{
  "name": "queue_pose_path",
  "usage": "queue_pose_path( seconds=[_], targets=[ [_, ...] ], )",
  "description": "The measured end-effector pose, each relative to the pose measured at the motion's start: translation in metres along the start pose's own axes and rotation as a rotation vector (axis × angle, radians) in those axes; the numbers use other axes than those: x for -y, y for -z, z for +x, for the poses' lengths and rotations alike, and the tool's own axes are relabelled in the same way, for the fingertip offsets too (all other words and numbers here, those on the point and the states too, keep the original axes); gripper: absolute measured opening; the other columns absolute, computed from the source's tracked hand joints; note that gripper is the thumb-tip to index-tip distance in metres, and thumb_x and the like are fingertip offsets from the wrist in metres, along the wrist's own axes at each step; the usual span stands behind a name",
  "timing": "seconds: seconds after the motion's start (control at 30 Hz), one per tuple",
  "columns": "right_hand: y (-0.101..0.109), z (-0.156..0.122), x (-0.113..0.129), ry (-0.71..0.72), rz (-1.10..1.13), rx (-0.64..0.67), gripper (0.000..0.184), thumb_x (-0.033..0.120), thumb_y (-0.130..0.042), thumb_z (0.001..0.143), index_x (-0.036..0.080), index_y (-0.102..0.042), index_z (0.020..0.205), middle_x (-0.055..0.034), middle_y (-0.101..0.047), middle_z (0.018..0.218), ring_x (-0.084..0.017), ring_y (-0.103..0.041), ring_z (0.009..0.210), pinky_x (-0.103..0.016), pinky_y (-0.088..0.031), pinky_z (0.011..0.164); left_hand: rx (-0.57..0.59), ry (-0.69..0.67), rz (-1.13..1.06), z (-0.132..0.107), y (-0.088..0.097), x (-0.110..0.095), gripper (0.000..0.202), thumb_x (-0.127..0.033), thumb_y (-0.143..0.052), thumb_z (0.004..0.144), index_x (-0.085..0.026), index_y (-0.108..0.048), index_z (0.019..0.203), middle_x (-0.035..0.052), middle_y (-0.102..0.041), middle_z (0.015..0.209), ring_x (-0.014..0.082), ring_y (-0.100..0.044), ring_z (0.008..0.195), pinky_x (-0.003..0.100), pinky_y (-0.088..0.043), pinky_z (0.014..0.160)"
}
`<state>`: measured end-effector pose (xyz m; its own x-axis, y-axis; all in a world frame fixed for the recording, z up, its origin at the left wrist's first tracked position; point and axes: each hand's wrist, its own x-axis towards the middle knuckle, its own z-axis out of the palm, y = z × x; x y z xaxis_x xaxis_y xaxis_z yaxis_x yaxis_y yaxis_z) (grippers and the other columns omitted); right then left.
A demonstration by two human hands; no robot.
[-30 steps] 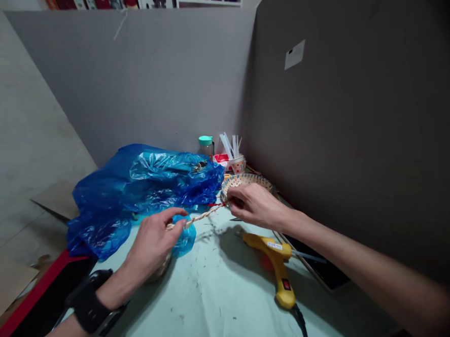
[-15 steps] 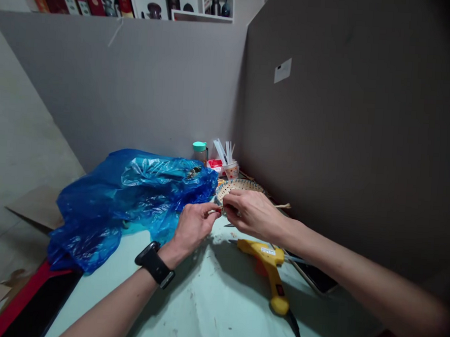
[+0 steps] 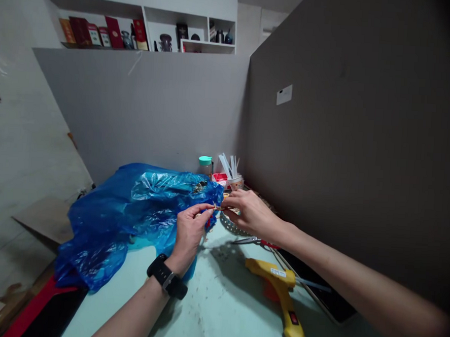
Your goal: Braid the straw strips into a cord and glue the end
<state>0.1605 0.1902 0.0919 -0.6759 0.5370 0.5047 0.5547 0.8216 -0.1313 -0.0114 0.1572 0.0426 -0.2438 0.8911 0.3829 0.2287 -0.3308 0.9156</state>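
My left hand [image 3: 189, 231], with a black watch on its wrist, pinches a thin straw-coloured strand [image 3: 218, 208] with frayed ends between thumb and fingertips. Close on its right, my right hand [image 3: 252, 211] is closed on the same strand with its fingertips. Something small and red, too small to name, shows just below the left fingertips. Behind and below my right hand is a round woven basket [image 3: 229, 226], partly covered by the hand. Scissors [image 3: 246, 240] with red handles lie on the table under the right wrist.
A yellow glue gun [image 3: 274, 270] lies on the pale green table [image 3: 204, 309], its cord running off the front. A large blue plastic bag [image 3: 130, 223] covers the left side. Behind stand a teal-lidded bottle [image 3: 205, 162] and a cup [image 3: 236, 182] of white sticks. A grey partition [image 3: 325, 144] rises at right.
The camera view has tilted up, so everything sits lower. Both hands have shifted slightly over the basket, the strand between them shows more clearly, and the scissors are more exposed.
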Motion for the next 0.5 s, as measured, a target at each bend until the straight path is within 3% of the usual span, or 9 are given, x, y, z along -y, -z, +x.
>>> queue_pose_path(
  seconds=[0.1,0.23,0.37,0.5],
  targets=[
    [0.000,0.001,0.000,0.022,0.073,0.033,0.019,0.021,-0.051,0.092,0.014,-0.068,0.095,-0.0050,-0.069,0.085,-0.014,-0.059,0.074,-0.023,-0.038,0.064,0.000,0.017,-0.035,0.000,-0.002,0.002,0.023,-0.032,-0.067,0.070,-0.012,-0.072,0.079,0.0017,-0.065,0.065,0.0125,-0.052,0.057,0.023,-0.041,0.055],
    [-0.002,0.005,-0.001,0.064,0.070,0.021,0.016,0.013,-0.051,0.090,0.014,-0.066,0.086,-0.0047,-0.068,0.079,-0.015,-0.057,0.073,-0.024,-0.039,0.065,0.049,0.061,-0.064,0.000,-0.006,0.004,0.017,-0.029,-0.069,0.065,-0.014,-0.071,0.072,-0.0001,-0.063,0.064,0.0120,-0.051,0.057,0.022,-0.038,0.054],
    [-0.005,0.005,-0.003,0.181,0.018,0.008,0.017,0.008,-0.050,0.088,0.014,-0.064,0.081,-0.0065,-0.066,0.081,-0.017,-0.053,0.081,-0.028,-0.040,0.073,0.200,0.175,-0.118,-0.001,-0.006,0.004,0.018,-0.031,-0.068,0.066,-0.013,-0.070,0.068,-0.0048,-0.050,0.049,0.0062,-0.032,0.041,0.021,-0.023,0.042],
    [-0.003,-0.005,-0.002,0.375,-0.053,0.035,0.022,0.013,-0.043,0.094,0.015,-0.065,0.089,-0.0080,-0.065,0.092,-0.019,-0.048,0.087,-0.036,-0.037,0.084,0.309,0.266,-0.185,-0.003,0.001,0.000,0.024,-0.035,-0.069,0.066,-0.012,-0.069,0.073,-0.0092,-0.036,0.045,0.0041,-0.020,0.040,0.020,-0.014,0.041]
  ],
)
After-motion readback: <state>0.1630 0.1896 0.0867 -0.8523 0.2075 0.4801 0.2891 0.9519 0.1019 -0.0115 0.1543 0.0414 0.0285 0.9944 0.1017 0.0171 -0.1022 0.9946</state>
